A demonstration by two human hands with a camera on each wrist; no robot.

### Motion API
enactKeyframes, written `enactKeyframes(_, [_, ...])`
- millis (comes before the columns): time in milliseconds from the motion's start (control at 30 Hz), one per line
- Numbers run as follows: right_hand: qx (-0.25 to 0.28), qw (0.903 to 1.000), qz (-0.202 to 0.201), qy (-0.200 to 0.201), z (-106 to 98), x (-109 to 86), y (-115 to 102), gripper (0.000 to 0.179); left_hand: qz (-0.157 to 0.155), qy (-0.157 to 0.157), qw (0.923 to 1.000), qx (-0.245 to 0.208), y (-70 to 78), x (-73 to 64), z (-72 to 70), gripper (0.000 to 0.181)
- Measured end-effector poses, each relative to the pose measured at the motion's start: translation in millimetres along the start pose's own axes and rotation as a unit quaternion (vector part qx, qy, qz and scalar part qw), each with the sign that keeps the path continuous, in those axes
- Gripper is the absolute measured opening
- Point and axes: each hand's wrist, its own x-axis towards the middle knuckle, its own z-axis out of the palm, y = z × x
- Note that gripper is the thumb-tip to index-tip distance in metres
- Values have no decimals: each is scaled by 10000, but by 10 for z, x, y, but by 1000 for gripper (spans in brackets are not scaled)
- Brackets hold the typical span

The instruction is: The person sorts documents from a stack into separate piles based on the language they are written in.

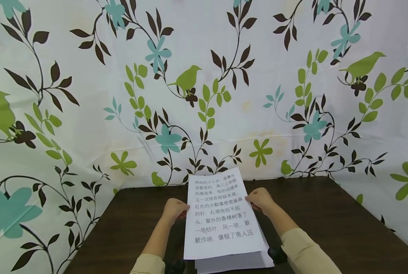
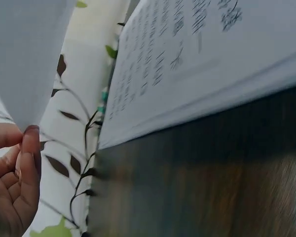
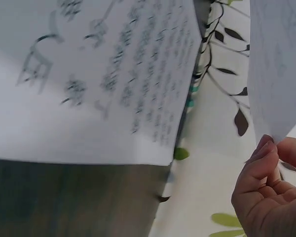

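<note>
A white sheet of paper [image 1: 219, 213] printed with large Chinese characters is raised between my two hands, its printed side toward the head camera. My left hand [image 1: 175, 209] pinches its left edge between thumb and fingers. On the opposite edge my right hand [image 1: 261, 201] pinches it in the same way. Beneath the raised sheet, a stack of printed sheets [image 1: 236, 262] lies on the table, mostly hidden in the head view. Both wrist views show more of this stack [image 2: 187, 64], with lines of print on its top page.
The dark brown wooden table [image 1: 121, 224] extends to both sides and ends at a backdrop [image 1: 204, 114] patterned with leaves, birds and flowers. Dark objects [image 1: 277, 255] show beside the stack near my forearms.
</note>
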Motion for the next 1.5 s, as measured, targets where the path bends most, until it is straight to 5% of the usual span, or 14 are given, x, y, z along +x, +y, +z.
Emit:
enactKeyframes(600, [812, 9957, 29, -437, 362, 21, -564, 14, -501, 174, 9985, -100, 131, -19, -783, 20])
enactKeyframes(1033, [1548, 9852, -100, -728, 875, -112, -774, 12, -430, 227, 9984, 303, -27, -110, -1340, 26])
enactKeyframes(1500, [1779, 9817, -31, -680, 1405, -267, -932, 9, -621, 64, 9956, 699, -205, -195, -1812, 32])
